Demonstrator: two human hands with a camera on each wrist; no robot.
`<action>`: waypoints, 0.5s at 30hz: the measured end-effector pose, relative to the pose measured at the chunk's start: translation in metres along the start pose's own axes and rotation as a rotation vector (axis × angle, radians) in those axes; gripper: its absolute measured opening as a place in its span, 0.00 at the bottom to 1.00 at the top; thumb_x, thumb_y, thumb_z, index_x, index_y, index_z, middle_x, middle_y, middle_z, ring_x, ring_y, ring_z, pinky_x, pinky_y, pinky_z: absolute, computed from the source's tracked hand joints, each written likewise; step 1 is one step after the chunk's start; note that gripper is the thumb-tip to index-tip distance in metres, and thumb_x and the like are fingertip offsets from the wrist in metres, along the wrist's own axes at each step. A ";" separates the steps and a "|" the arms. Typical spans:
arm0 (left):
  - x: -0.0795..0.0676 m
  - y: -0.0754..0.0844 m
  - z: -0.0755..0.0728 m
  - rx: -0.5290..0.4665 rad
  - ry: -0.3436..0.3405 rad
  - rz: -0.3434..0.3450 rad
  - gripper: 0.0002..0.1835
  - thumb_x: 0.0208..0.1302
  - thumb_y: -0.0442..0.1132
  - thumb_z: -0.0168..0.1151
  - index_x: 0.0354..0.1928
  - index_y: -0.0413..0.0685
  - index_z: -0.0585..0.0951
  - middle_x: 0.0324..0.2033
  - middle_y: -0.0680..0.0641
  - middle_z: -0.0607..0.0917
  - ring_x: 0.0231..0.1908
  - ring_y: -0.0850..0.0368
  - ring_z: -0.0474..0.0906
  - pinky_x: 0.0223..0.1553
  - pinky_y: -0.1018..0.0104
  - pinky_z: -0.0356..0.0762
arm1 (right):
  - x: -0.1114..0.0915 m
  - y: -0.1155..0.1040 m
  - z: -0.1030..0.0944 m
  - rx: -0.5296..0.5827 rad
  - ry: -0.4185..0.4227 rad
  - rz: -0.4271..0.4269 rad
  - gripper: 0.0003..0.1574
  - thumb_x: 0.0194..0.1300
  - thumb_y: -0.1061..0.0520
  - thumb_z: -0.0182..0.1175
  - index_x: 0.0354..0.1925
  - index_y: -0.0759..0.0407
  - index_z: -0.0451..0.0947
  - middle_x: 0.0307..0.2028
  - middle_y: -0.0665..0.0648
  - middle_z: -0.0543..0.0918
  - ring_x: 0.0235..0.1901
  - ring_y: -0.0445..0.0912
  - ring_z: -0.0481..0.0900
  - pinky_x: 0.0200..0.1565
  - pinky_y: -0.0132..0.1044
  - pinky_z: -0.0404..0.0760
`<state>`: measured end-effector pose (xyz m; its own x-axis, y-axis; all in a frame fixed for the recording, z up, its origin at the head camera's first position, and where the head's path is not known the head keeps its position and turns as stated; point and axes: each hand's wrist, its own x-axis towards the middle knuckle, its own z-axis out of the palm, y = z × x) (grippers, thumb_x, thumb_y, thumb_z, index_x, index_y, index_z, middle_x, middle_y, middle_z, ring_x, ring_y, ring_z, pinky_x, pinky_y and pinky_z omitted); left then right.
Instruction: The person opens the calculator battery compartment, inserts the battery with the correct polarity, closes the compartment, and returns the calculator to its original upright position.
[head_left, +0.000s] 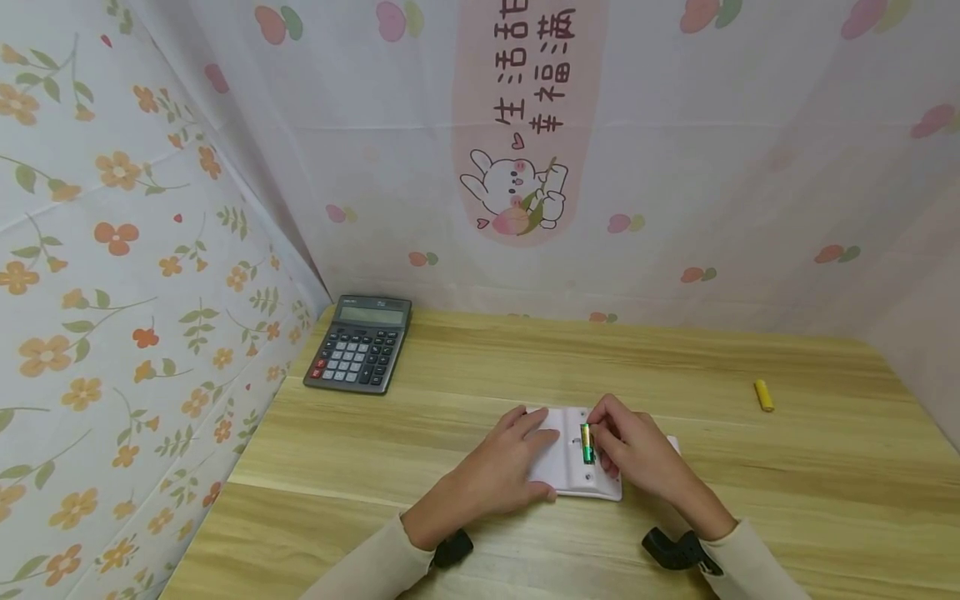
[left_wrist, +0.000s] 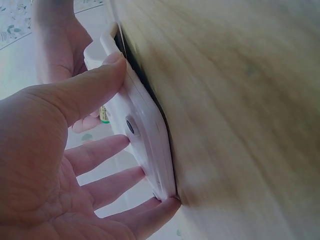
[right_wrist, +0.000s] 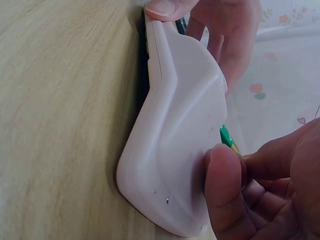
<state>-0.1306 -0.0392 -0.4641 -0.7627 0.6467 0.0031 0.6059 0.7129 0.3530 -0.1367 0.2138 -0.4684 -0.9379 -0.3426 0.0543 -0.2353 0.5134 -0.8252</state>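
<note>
Battery (head_left: 587, 443) beside curled right hand (head_left: 637, 446), grip unclear; left hand (head_left: 510, 462) holds white device (head_left: 572, 468).

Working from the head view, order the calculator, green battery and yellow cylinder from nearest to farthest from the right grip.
1. Green battery: at the right grip.
2. Yellow cylinder: to its right.
3. Calculator: far over to the left.

Green/gold batt. (head_left: 587, 444), white device (head_left: 552, 463). Tan woodgrain table (head_left: 337, 450): yellow cyl. (head_left: 763, 396) nr right edge, dk grey calc. (head_left: 358, 344) back-left corner. Orange floral cloth (head_left: 67, 292), left.
</note>
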 end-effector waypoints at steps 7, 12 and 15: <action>0.000 -0.001 0.001 0.000 0.009 0.000 0.41 0.66 0.58 0.81 0.75 0.48 0.80 0.80 0.41 0.70 0.79 0.36 0.64 0.80 0.51 0.63 | 0.002 0.000 0.001 -0.026 0.003 -0.008 0.06 0.85 0.66 0.53 0.46 0.59 0.74 0.23 0.50 0.77 0.19 0.43 0.78 0.23 0.37 0.82; 0.001 0.000 0.003 -0.003 0.004 0.002 0.42 0.66 0.58 0.80 0.76 0.48 0.79 0.81 0.40 0.69 0.80 0.33 0.62 0.83 0.49 0.56 | 0.004 0.001 0.002 -0.049 0.002 -0.008 0.07 0.85 0.66 0.53 0.45 0.58 0.74 0.22 0.49 0.76 0.19 0.42 0.77 0.22 0.36 0.80; 0.001 0.000 0.002 -0.008 0.001 0.002 0.42 0.66 0.57 0.80 0.77 0.47 0.78 0.81 0.40 0.68 0.81 0.33 0.61 0.84 0.49 0.52 | 0.004 0.001 0.003 -0.059 0.004 -0.012 0.07 0.85 0.66 0.53 0.45 0.57 0.75 0.21 0.48 0.76 0.19 0.41 0.76 0.21 0.36 0.80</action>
<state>-0.1306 -0.0378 -0.4663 -0.7618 0.6479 0.0045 0.6056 0.7096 0.3601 -0.1398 0.2110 -0.4707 -0.9360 -0.3456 0.0662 -0.2609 0.5552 -0.7898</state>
